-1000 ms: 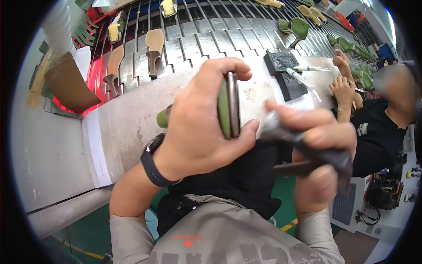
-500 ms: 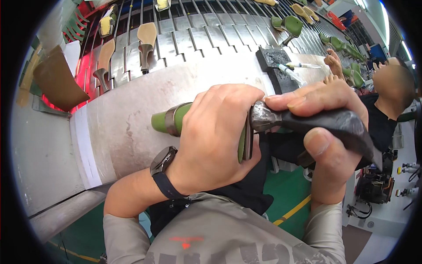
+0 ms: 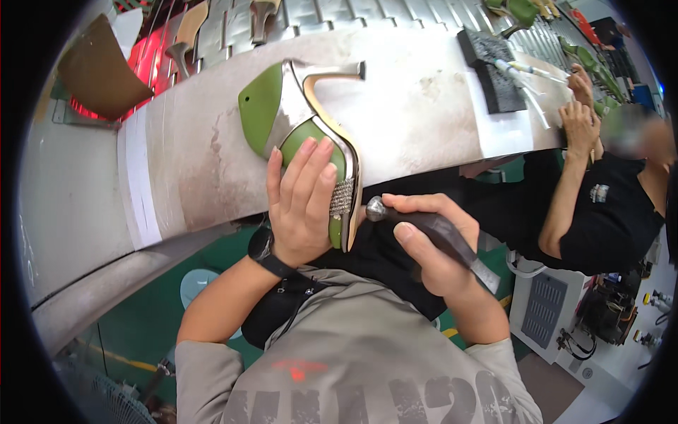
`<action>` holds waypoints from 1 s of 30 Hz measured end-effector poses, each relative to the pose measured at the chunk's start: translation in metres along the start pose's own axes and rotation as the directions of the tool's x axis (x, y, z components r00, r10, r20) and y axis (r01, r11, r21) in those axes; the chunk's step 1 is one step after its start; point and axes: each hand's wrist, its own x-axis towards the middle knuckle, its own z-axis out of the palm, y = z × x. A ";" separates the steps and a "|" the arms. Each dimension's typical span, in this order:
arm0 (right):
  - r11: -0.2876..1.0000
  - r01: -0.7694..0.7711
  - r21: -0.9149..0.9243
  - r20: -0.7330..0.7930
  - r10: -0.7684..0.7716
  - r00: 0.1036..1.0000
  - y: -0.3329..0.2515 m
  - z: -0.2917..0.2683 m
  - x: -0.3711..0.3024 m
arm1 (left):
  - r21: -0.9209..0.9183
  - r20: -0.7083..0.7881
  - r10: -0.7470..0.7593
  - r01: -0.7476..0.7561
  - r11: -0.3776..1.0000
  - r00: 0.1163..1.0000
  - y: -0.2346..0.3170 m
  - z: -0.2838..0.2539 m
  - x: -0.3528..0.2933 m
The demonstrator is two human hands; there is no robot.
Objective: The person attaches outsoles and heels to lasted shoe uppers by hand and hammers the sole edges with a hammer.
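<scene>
A green high-heeled shoe (image 3: pixel 291 120) with silvery trim and a glittering strap lies on its side at the near edge of the pale workbench, its slim heel toward the far side. My left hand (image 3: pixel 304 205) holds its front part, fingers laid over the upper; the thumb is hidden. In my right hand (image 3: pixel 431 244) is a dark metal hammer (image 3: pixel 441 237), gripped by the head. Its rounded, shiny face (image 3: pixel 376 208) sits just right of the sole near the toe; whether it touches I cannot tell. No handle shows.
Behind the workbench (image 3: pixel 191 169) runs a slatted metal conveyor (image 3: pixel 318 18) with soles and shoe parts. A black block (image 3: pixel 498 78) and syringe-like tubes (image 3: pixel 526 78) are at the right. A co-worker's hands (image 3: pixel 580 116) are beyond. A curved brown sheet (image 3: pixel 102 67) stands far left.
The shoe has turned so its side, heel and strap show. Both hands have moved apart and closer to my body. The hammer has moved left and down with my right hand.
</scene>
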 end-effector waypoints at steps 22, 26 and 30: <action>0.994 -0.006 -0.106 0.231 0.031 0.972 -0.042 -0.011 0.079 | -0.010 0.029 -0.057 0.057 0.998 0.998 -0.001 0.001 -0.015; 0.933 0.263 -0.247 0.494 -0.112 0.862 -0.048 -0.016 0.090 | -0.038 0.037 -0.105 0.107 0.994 0.994 0.002 -0.001 -0.013; 0.843 0.469 -0.263 0.545 -0.272 0.793 -0.045 -0.009 0.081 | -0.059 0.039 -0.124 0.126 0.990 0.991 0.005 -0.002 -0.011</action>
